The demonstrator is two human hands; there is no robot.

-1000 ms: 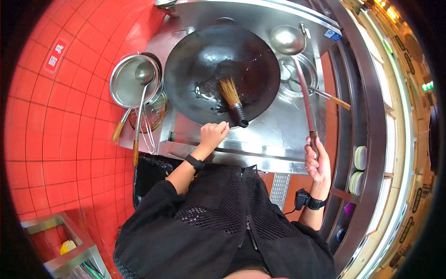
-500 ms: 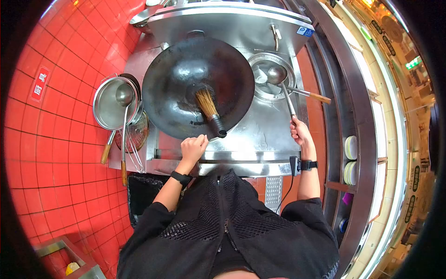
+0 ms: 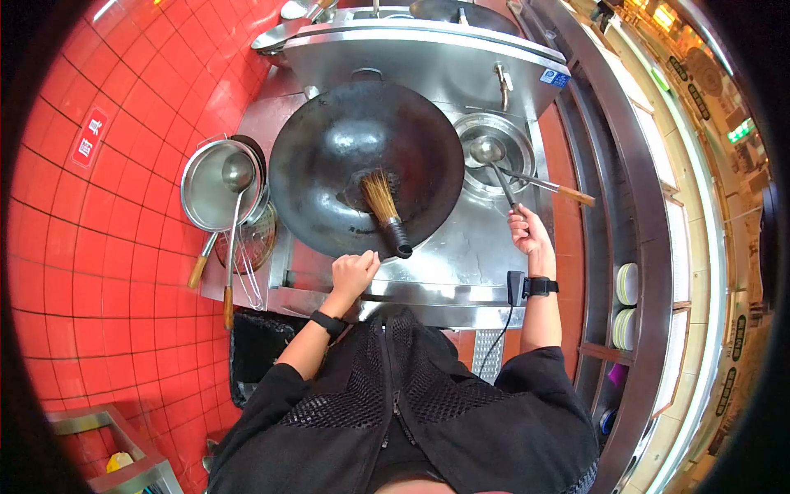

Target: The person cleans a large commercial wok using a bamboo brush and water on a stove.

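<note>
My right hand (image 3: 529, 230) is closed around the handle of a ladle (image 3: 505, 188). The ladle's round bowl lies over a metal basin (image 3: 463, 179) at the back right of the stove. A large black wok (image 3: 329, 206) fills the middle of the view. At its near rim, my left hand (image 3: 354, 276) is closed, with fingers curled at the edge; the part they grip is hidden beneath them. A bristle wok brush (image 3: 380, 198) rests inside the wok, its dark handle sticking out over the near rim just right of my left hand.
To the left, a strainer (image 3: 194, 216) holds a second ladle (image 3: 238, 171) beside a red-tiled wall (image 3: 107, 239). A wooden-handled tool (image 3: 574, 196) crosses the basin's right rim. A tap (image 3: 501, 82) juts from the steel backsplash. Stacked plates (image 3: 626, 284) stand on the right-hand shelf.
The view has shifted, so the stove appears lower and further right. The ladle's bowl has moved slightly left within the basin. My left hand stays at the wok's near rim.
</note>
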